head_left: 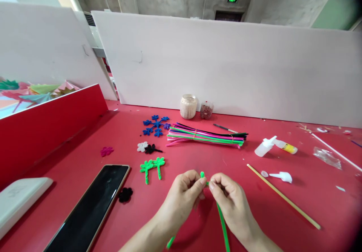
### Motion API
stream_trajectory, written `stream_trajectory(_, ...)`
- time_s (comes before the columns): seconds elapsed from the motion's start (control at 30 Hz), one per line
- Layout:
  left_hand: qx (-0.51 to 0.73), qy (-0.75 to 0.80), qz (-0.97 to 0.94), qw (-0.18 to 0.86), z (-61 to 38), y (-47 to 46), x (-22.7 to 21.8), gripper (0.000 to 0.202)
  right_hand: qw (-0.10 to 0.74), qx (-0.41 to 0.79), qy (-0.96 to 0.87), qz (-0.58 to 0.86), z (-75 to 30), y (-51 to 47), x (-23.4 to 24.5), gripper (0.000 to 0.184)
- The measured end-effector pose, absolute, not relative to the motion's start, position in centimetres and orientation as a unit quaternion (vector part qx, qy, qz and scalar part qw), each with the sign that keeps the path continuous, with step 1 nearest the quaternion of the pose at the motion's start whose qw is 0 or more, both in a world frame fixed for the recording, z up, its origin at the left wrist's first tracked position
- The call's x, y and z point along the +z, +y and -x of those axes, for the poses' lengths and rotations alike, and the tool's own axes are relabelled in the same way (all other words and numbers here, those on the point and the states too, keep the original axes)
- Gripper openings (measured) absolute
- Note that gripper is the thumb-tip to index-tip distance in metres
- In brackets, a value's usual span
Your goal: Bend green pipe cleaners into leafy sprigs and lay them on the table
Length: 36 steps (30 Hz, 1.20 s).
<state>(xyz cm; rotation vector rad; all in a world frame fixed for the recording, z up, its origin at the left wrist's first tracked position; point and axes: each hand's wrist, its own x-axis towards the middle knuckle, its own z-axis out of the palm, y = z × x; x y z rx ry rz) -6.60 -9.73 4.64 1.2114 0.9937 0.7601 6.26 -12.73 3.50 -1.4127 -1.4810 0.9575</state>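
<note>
Both hands pinch a green pipe cleaner (222, 222) above the red table. My left hand (183, 193) is closed on it near a small bent loop that pokes up over the fingertips. Close beside it, my right hand (233, 199) grips the same pipe cleaner between thumb and fingers. Long green ends hang down below both hands. Left of them lie green pipe-cleaner flowers with twisted stems (152, 165). A bundle of coloured pipe cleaners (206, 137), held by rubber bands, rests behind the hands. The exact bend between the fingertips is partly hidden.
A phone (93, 206) and a white box-like object (22, 201) lie left. Blue (156, 125), pink (106, 151) and black (125, 194) flower shapes are scattered nearby. Glue bottles (266, 146), a wooden stick (283, 196) and a white cap (283, 176) lie right. A jar (188, 106) stands behind.
</note>
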Motion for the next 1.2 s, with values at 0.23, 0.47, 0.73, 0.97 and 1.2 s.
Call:
stream_trajectory(0.23,0.353,0.449,-0.549,0.611,6.2,-10.2,4.6,0.027,0.449,0.38,-0.577,0.567,-6.0,-12.8,3.4,0.023)
stream_trajectory(0.47,0.397,0.435,-0.537,0.604,5.9,-10.5,4.1,0.027,0.474,0.447,-0.511,0.561,-6.0,-12.7,3.4,0.022)
stream_trajectory(0.73,0.386,0.435,-0.508,0.636,5.5,-10.6,4.1,0.023,0.456,0.44,-0.538,0.555,-6.2,-12.5,4.0,0.021)
stream_trajectory(0.97,0.361,0.447,-0.555,0.601,6.0,-10.3,4.4,0.028,0.41,0.383,-0.593,0.578,-7.2,-12.3,4.1,0.026)
stream_trajectory(1.2,0.34,0.425,-0.555,0.629,6.2,-10.2,4.6,0.026,0.362,0.4,-0.617,0.573,-7.7,-12.1,4.4,0.03)
